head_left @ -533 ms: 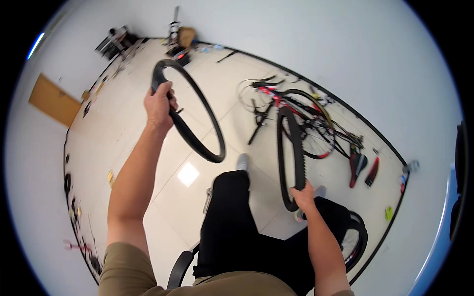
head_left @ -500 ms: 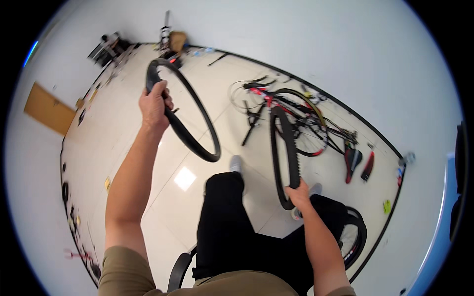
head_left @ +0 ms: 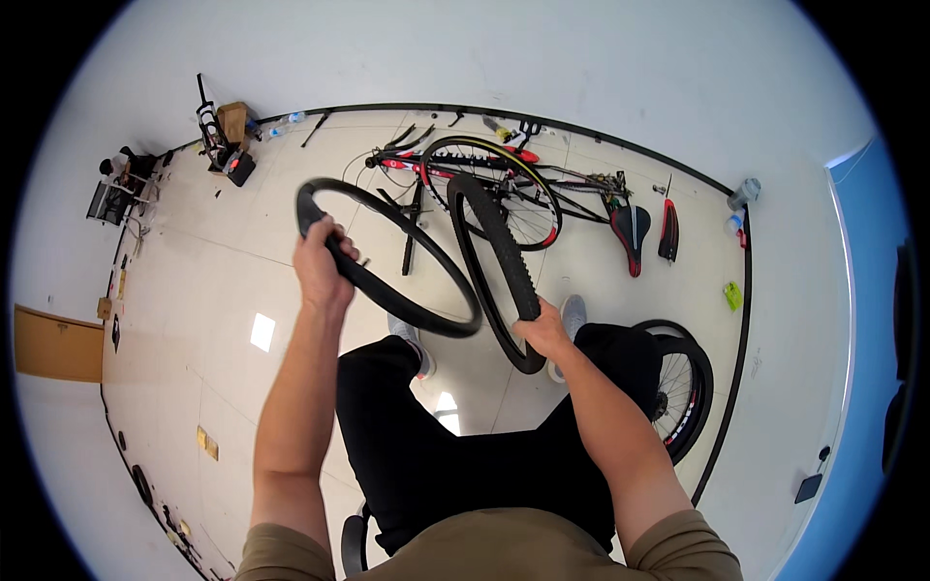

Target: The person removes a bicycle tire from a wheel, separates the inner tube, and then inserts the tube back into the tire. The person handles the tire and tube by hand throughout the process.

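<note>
My left hand (head_left: pixel 325 266) is closed round the left side of a smooth black inner tube (head_left: pixel 412 315), its loop hanging open toward the right. A short valve stem sticks out beside my fingers. In front of my right knee, my right hand (head_left: pixel 545 331) grips the lower end of a black bicycle tire (head_left: pixel 506 242) with a knobbly tread. The tire is squeezed into a long narrow loop and leans up to the left. Between the tube's right edge and the tire there is only a small gap. Both are held above the floor.
A red and black bicycle frame (head_left: pixel 395 165) lies beyond, with a wheel (head_left: pixel 554 198) on it. Nearby are a saddle (head_left: pixel 631 232) and a red-black mudguard (head_left: pixel 668 232). Another wheel (head_left: pixel 699 426) is by my right leg. Tools and a cardboard box (head_left: pixel 232 121) stand far left.
The view has turned, so the room's things have shifted left in it. The inner tube and the tire have come closer together, each still in the same hand.
</note>
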A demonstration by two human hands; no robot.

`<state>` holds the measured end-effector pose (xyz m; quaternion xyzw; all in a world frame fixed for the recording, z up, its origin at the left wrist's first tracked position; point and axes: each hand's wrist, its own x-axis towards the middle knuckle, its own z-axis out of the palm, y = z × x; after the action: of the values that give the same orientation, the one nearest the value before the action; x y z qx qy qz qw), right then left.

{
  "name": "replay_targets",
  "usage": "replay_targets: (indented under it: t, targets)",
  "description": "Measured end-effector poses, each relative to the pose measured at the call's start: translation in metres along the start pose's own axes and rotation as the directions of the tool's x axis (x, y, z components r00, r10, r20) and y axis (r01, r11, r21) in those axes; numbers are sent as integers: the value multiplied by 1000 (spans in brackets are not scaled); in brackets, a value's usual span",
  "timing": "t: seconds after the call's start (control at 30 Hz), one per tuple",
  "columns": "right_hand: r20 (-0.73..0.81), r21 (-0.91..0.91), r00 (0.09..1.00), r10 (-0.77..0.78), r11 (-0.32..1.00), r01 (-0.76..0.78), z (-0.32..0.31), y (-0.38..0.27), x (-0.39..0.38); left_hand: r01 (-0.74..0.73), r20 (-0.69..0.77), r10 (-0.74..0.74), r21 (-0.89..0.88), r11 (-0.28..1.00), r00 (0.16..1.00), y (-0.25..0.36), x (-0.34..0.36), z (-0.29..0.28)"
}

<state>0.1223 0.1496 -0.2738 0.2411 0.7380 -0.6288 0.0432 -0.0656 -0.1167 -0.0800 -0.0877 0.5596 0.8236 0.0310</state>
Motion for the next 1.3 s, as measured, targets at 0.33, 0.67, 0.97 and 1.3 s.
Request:
replay_targets:
  t: [0.33,0.67,0.97,1.3]
  targets:
    - [54,97,998,17,995,-22,3,-9,13,437,259,-367,-311,844,894,-130,-53,-10]
    - [366,168,930,44,979,-113,17,-36,11,521,-12,-529,-158,839,848,-173,-65,-12]
    - [498,154,865,65,975,-162,45,-28,19,378,51,-379,31,925,924,-175,-69,-14]
    - [355,131,934,36,988,-88,17,-58,51,346,-271,-280,237,908,921,-139,-67,6]
